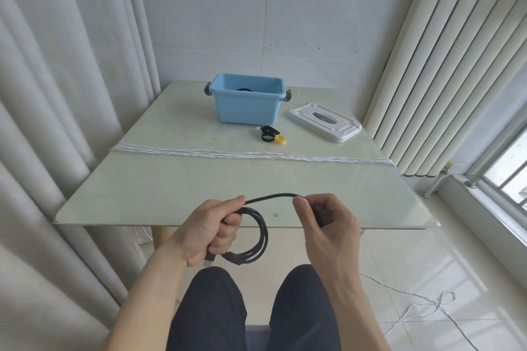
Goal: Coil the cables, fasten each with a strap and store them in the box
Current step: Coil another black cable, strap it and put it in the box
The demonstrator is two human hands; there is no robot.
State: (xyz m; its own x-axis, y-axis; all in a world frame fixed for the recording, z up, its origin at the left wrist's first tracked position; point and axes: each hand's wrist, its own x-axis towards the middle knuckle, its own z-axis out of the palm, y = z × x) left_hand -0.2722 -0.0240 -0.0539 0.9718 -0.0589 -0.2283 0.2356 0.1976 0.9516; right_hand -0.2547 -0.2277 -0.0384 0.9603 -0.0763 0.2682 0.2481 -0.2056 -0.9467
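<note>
My left hand (pixel 211 232) grips a black cable (pixel 261 239) wound into several loops over the table's near edge, a plug poking out below the fist. My right hand (pixel 325 219) pinches the free end of the same cable, which arcs between both hands. At the back of the table stands a light blue box (pixel 247 111), open, with something dark inside. In front of it lie black straps (pixel 268 134) and a yellow strap (pixel 280 139). A bundle of white cable (pixel 242 154) stretches across the table from side to side.
The box's white lid (pixel 325 122) lies to the right of the box. The glass table (pixel 142 188) is flanked by curtains on the left and a ribbed radiator on the right. White cord trails on the floor (pixel 422 302). My knees are below the table edge.
</note>
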